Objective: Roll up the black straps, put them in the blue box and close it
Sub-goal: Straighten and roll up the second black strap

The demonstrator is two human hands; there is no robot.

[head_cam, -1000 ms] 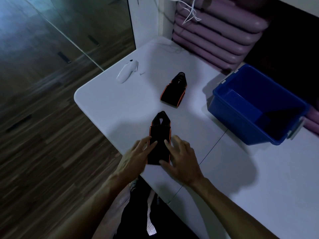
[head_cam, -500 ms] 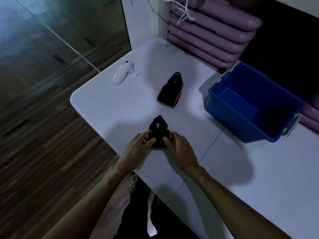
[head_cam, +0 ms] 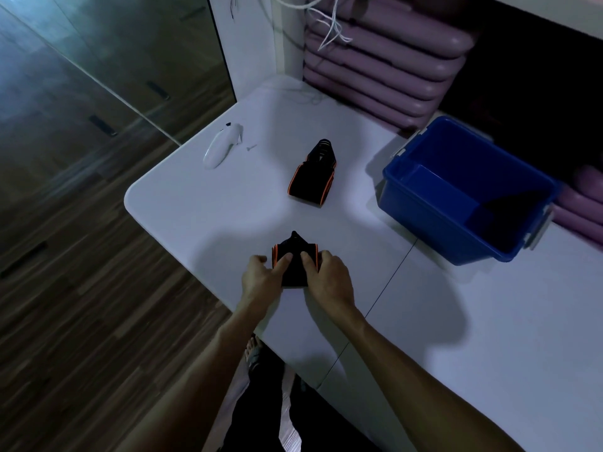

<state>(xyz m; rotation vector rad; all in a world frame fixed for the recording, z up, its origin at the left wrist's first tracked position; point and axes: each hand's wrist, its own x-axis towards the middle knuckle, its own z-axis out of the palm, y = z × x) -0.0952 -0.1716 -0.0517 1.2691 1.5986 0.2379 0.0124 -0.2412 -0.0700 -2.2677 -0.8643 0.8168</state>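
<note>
A black strap with orange edging (head_cam: 295, 262) lies partly rolled on the white table (head_cam: 456, 321) near its front edge. My left hand (head_cam: 262, 278) grips its left side and my right hand (head_cam: 329, 278) grips its right side, fingers pressed on the roll. A second black strap with orange trim (head_cam: 313, 176) lies flat farther back, untouched. The blue box (head_cam: 434, 216) stands open at the right with nothing visible inside. No lid is visible.
A white handheld controller (head_cam: 220, 150) rests near the table's far left corner, a small white bit beside it. Stacked purple mats (head_cam: 385, 66) and white cords sit behind the table. Wooden floor lies to the left, past the table's rounded edge.
The near strap went from lying flat and long to a short roll; both hands moved forward along it, rolling it away from me.
</note>
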